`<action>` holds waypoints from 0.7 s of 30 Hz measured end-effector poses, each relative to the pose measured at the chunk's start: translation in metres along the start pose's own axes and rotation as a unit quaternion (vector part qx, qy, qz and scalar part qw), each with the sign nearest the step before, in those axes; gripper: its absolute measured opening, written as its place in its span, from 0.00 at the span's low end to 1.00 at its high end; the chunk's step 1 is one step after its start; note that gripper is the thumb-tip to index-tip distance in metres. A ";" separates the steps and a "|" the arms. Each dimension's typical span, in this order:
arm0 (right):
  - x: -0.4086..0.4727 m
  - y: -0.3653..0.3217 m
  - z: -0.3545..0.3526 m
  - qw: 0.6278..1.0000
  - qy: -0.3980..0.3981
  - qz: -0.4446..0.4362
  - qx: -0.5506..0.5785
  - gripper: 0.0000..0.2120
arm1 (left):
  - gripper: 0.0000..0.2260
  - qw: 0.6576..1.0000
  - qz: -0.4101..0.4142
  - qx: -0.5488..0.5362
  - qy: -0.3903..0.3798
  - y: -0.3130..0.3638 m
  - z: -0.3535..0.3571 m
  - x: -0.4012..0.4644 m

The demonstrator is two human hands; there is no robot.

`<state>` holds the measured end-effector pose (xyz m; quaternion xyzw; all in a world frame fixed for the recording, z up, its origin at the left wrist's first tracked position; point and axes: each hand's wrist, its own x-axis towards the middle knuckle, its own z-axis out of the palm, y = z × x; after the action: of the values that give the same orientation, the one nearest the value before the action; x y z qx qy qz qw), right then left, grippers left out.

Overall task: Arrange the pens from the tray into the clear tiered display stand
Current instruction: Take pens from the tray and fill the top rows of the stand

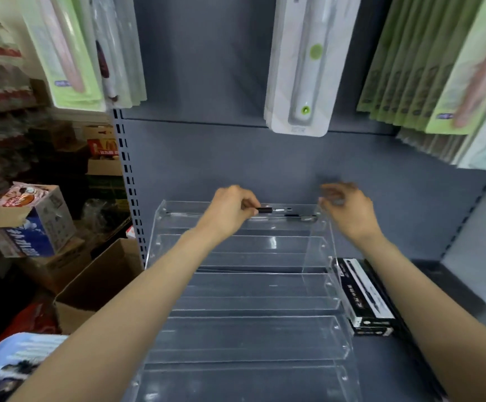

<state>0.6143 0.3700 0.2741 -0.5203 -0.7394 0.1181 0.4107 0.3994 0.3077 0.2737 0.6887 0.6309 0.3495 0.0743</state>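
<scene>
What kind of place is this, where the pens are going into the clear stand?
Most likely a small shop's stationery aisle. Packaged goods hang on a grey slotted shelving panel, a clear tiered display stand sits on the shelf, and stock cartons pile up alongside.

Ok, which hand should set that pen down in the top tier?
Left. The left hand already pinches the pen over the top tier of the display stand; the right hand looks blurred and seems to hold nothing.

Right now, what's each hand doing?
Left hand: fingers pinch a pen at the stand's top tier.
Right hand: blurred, fingers curled by the top tier; cannot tell if it holds anything.
</scene>
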 end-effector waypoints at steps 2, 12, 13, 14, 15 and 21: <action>0.000 0.015 -0.003 0.996 -0.049 0.068 0.020 0.17 | 0.06 1.000 -0.012 0.003 -0.023 0.010 0.009 0.010; -0.005 0.037 0.004 0.956 -0.121 0.140 0.229 0.11 | 0.09 0.990 -0.035 0.038 -0.128 0.031 0.020 0.038; -0.005 0.038 0.004 0.955 -0.120 0.139 0.231 0.11 | 0.09 0.990 -0.034 0.038 -0.132 0.033 0.020 0.039; -0.005 0.038 0.005 0.956 -0.120 0.138 0.230 0.10 | 0.09 0.989 -0.034 0.039 -0.137 0.034 0.020 0.040; -0.005 0.038 0.005 0.955 -0.120 0.138 0.234 0.10 | 0.08 0.988 -0.033 0.043 -0.144 0.034 0.020 0.042; -0.001 0.039 0.001 0.952 -0.137 0.144 0.234 0.10 | 0.04 0.982 -0.033 0.092 -0.163 0.027 0.012 0.046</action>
<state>0.6396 0.3857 0.2494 -0.4896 -0.6572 0.4160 0.3941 0.4266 0.3486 0.2969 0.7189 0.6622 0.1705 0.1245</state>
